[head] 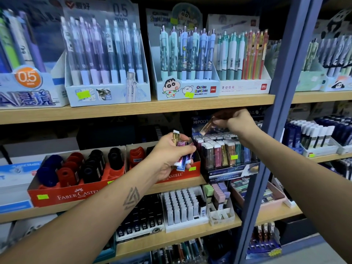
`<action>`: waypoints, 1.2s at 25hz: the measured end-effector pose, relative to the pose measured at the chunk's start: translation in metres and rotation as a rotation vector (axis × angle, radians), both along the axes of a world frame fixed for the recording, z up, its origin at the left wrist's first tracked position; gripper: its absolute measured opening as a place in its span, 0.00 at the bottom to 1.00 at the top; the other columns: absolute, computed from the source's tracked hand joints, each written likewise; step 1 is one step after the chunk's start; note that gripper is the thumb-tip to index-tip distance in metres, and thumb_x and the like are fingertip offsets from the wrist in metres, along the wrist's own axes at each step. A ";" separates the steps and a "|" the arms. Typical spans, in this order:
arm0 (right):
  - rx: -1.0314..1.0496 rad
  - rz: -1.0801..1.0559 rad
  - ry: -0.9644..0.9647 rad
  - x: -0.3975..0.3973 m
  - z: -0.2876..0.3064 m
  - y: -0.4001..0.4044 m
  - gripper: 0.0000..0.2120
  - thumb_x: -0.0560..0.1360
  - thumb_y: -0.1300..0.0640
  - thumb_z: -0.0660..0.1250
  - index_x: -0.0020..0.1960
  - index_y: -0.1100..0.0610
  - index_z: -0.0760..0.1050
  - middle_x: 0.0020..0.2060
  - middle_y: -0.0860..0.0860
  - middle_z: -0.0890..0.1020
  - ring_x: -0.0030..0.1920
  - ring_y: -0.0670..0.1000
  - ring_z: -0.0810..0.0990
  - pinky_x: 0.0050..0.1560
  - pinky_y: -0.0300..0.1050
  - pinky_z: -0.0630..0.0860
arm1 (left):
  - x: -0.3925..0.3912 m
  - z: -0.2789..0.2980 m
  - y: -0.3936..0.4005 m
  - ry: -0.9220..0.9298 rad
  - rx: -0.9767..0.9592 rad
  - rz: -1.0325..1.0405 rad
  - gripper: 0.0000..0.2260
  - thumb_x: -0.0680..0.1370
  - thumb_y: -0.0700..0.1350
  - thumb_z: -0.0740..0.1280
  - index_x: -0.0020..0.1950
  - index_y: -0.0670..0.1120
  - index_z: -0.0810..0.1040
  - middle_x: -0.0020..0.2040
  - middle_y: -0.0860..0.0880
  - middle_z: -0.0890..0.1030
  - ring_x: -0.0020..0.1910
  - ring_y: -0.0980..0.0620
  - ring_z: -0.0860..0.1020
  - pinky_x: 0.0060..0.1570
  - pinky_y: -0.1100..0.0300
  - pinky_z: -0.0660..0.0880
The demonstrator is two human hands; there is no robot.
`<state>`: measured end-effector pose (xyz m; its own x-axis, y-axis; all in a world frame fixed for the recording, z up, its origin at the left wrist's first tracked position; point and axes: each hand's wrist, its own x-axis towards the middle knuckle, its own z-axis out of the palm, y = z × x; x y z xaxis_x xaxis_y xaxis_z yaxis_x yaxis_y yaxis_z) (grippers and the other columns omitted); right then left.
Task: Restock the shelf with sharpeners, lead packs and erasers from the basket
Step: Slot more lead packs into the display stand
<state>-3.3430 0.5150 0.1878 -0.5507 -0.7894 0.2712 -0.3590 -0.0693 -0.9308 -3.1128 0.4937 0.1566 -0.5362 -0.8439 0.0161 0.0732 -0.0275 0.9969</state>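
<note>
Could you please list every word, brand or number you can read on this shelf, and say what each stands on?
"0.5": orange badge on the far-left pen box.
"CRAYON SHINCHAN", "deli": cartoon pen box.
"MECHANICAL": white pencil box; rest blurred.
"FABER-CASTELL": red sharpener tray.
"HI-POLYM": eraser display header, cut off.
"Slim body for precise erasing": eraser display base.
Green price stickers: unreadable.

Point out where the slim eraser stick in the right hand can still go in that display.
Rows of the dark tiered eraser display look packed. Any gap would be at its back left, under the copper stick pinched by the right hand. The left hand grips more sticks beside it.
</note>
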 end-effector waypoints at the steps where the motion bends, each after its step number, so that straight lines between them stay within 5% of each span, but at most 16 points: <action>1: -0.012 0.033 -0.004 0.001 0.000 0.000 0.11 0.70 0.64 0.77 0.51 0.62 0.82 0.42 0.53 0.87 0.45 0.49 0.85 0.52 0.47 0.79 | 0.000 0.000 0.000 0.001 0.001 0.001 0.17 0.74 0.32 0.73 0.60 0.39 0.74 0.44 0.36 0.80 0.31 0.44 0.80 0.26 0.56 0.78; 5: 0.074 0.175 0.201 0.017 -0.002 0.003 0.04 0.73 0.67 0.74 0.45 0.59 0.83 0.38 0.50 0.85 0.36 0.42 0.82 0.40 0.36 0.75 | -0.001 -0.001 0.000 0.008 0.001 0.002 0.16 0.74 0.32 0.73 0.60 0.39 0.74 0.43 0.37 0.80 0.30 0.45 0.80 0.26 0.57 0.78; 9: -0.002 -0.080 0.078 0.001 0.005 0.005 0.06 0.74 0.68 0.72 0.51 0.63 0.81 0.43 0.54 0.83 0.39 0.48 0.78 0.36 0.40 0.72 | 0.000 -0.001 -0.001 0.005 -0.007 0.003 0.17 0.74 0.32 0.73 0.60 0.39 0.74 0.43 0.37 0.80 0.31 0.44 0.80 0.26 0.57 0.78; 12: 0.068 -0.130 0.159 -0.014 0.002 0.008 0.04 0.76 0.65 0.71 0.49 0.60 0.81 0.43 0.54 0.82 0.37 0.49 0.76 0.34 0.41 0.69 | -0.003 -0.001 0.000 0.010 -0.002 0.001 0.17 0.73 0.31 0.73 0.59 0.39 0.74 0.43 0.37 0.80 0.30 0.45 0.80 0.25 0.57 0.77; 18: 0.196 0.019 0.402 -0.014 -0.008 0.002 0.04 0.72 0.63 0.75 0.42 0.55 0.84 0.40 0.51 0.86 0.41 0.48 0.82 0.41 0.40 0.77 | -0.011 -0.001 0.004 0.007 -0.004 -0.023 0.18 0.74 0.31 0.73 0.60 0.39 0.73 0.42 0.37 0.79 0.29 0.45 0.79 0.25 0.57 0.77; 23: 0.381 0.150 0.895 -0.008 -0.003 0.003 0.10 0.77 0.63 0.69 0.52 0.51 0.86 0.56 0.50 0.84 0.52 0.48 0.81 0.52 0.42 0.79 | -0.011 -0.001 0.004 0.014 0.015 -0.044 0.18 0.73 0.31 0.73 0.60 0.39 0.73 0.44 0.37 0.79 0.29 0.46 0.79 0.25 0.57 0.77; 27: 0.164 0.274 0.589 0.012 0.008 0.020 0.08 0.79 0.57 0.69 0.55 0.51 0.85 0.39 0.49 0.86 0.34 0.48 0.80 0.36 0.44 0.77 | -0.011 -0.002 0.006 0.013 0.016 -0.107 0.17 0.74 0.32 0.73 0.60 0.39 0.73 0.39 0.39 0.80 0.29 0.47 0.79 0.25 0.58 0.77; 30: 0.106 0.507 0.392 0.037 0.015 0.030 0.11 0.74 0.50 0.74 0.55 0.52 0.85 0.47 0.49 0.87 0.51 0.51 0.85 0.58 0.48 0.78 | -0.015 -0.002 0.010 -0.009 -0.030 -0.184 0.11 0.74 0.33 0.73 0.53 0.39 0.76 0.37 0.40 0.80 0.29 0.47 0.78 0.24 0.59 0.75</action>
